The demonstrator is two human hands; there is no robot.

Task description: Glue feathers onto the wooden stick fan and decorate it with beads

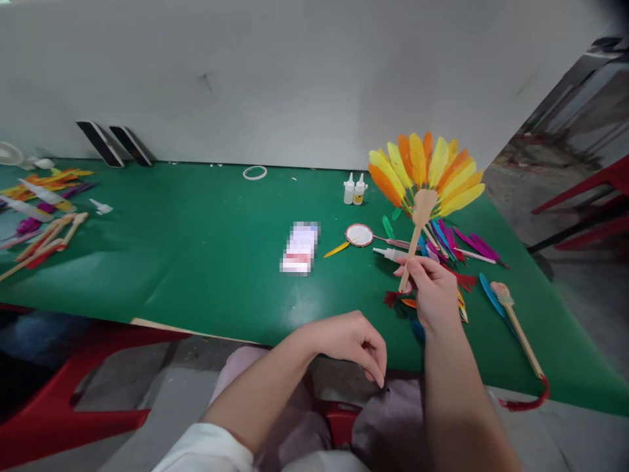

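Observation:
My right hand [435,292] is closed around the wooden handle of a feather fan [425,174], holding it upright above the table. Yellow and orange feathers spread from its pale wooden head, and a dark red tassel [392,299] hangs by the handle's lower end. My left hand [351,341] is at the table's front edge, fingers curled down toward the thumb, with nothing visible in them. Behind the fan handle lies a white-nozzled glue tube [388,253], partly hidden by my right hand. Loose purple feathers [479,249] and a green feather [388,227] lie around it.
On the green table [216,262] are a blurred phone [301,249], a small round fan frame [360,235], a yellow feather [337,250], two small bottles [354,190] and a white ring [255,173]. At right lies a wooden handle with a red tassel [523,337]. A red chair [73,400] stands left.

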